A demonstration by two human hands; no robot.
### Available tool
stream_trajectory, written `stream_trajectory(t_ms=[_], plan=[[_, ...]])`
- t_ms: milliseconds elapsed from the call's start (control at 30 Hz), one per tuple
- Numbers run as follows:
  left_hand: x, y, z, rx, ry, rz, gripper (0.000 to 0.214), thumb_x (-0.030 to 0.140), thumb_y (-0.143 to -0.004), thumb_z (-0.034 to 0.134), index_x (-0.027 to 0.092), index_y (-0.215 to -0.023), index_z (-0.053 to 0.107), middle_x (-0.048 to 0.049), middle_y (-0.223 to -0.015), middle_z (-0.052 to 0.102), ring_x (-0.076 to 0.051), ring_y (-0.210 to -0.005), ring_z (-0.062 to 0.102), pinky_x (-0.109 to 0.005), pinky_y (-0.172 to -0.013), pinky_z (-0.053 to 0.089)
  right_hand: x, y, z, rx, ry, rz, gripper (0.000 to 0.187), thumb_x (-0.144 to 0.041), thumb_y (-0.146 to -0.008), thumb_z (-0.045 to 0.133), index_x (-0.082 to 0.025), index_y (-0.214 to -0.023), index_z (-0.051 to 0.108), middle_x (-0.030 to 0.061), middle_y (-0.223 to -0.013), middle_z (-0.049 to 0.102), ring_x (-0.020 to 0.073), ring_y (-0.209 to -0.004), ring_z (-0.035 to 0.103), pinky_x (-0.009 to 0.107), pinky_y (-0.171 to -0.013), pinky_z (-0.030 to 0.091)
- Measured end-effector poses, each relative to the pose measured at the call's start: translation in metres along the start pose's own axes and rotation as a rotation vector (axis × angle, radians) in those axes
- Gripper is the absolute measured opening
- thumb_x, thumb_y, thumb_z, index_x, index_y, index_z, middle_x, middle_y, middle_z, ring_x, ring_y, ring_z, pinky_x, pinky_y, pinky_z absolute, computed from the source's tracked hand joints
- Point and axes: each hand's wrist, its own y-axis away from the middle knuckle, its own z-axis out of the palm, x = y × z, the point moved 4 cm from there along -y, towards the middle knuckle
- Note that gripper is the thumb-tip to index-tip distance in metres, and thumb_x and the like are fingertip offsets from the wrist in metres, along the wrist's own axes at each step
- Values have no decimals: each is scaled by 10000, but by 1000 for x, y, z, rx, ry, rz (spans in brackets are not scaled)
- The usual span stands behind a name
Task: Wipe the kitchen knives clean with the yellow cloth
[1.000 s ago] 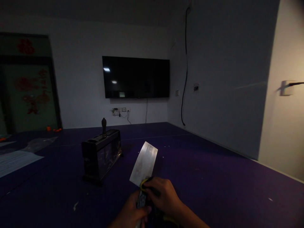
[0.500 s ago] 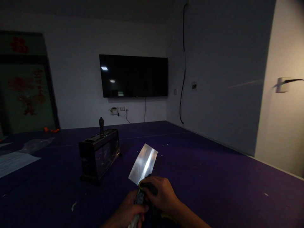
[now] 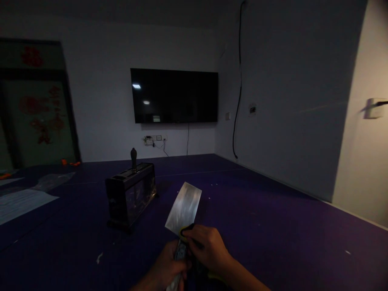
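Down low and close to the body, the left hand (image 3: pixel 168 268) is wrapped tight around the handle of a cleaver (image 3: pixel 184 208). The wide steel blade sticks up and away from the hands, tilted a bit to the right, flat side catching what little light there is. The right hand (image 3: pixel 206 250) sits just beside the left, touching it, with its fingers curled shut over a small yellow-and-black gadget (image 3: pixel 184 231) pressed against the heel of the blade. It's too dark to say what that gadget actually is.

Beyond the blade tip and off to the left of the hands, a dark knife block (image 3: pixel 130 196) stands on the purple floor (image 3: pixel 273 226), well apart from the cleaver. One knife handle (image 3: pixel 133 154) pokes straight up out of its top. Further left there are pale sheets (image 3: pixel 21 202) lying flat on the floor.

Straight ahead, far from the hands, a black TV (image 3: pixel 175 96) hangs on the back wall with some wall sockets (image 3: pixel 153 139) under it. A black cable (image 3: pixel 238 101) runs down the corner to the right of the TV. Way over on the left is a door (image 3: pixel 39 113) with red decorations on it.
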Motion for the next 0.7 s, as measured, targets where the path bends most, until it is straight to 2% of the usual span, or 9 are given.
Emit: stream_trajectory(t_ms=[167,300,400,533,700], plan=[[-7,-11,-5,-10,19,8,380,385,-505,706,164,-729,494,63,-444,488,-85,-338,438,-188,-370,282,0,-7,4,-23,57,-91,262,-189,-845,429,-218,-975,655,30,-706,653,132,-610,593,217,-552,437],[-9,-12,-6,6,0,-38,415,435,-522,676,168,-763,472,58,-428,495,-90,-307,422,-190,-342,272,3,-11,9,-38,92,-130,271,-177,-848,411,-215,-967,651,32,-727,656,135,-621,594,222,-555,438],[-8,-6,-3,4,1,-58,461,423,-562,646,171,-890,441,72,-445,498,-89,-308,415,-192,-339,300,4,-8,9,-30,124,-142,283,-169,-848,399,-207,-995,636,38,-737,655,135,-616,590,225,-547,439],[-5,-1,1,-17,-32,-8,525,381,-614,638,173,-1033,402,89,-462,487,-84,-331,423,-182,-354,322,1,-2,5,-46,173,-198,281,-165,-854,392,-198,-1001,630,50,-743,653,138,-612,585,233,-536,440],[-2,-2,-2,0,-86,83,465,336,-643,635,167,-1030,439,68,-558,525,-67,-353,441,-174,-359,323,-2,-2,-1,-1,147,-225,259,-159,-866,404,-190,-1001,623,52,-757,657,137,-640,596,226,-559,450]])
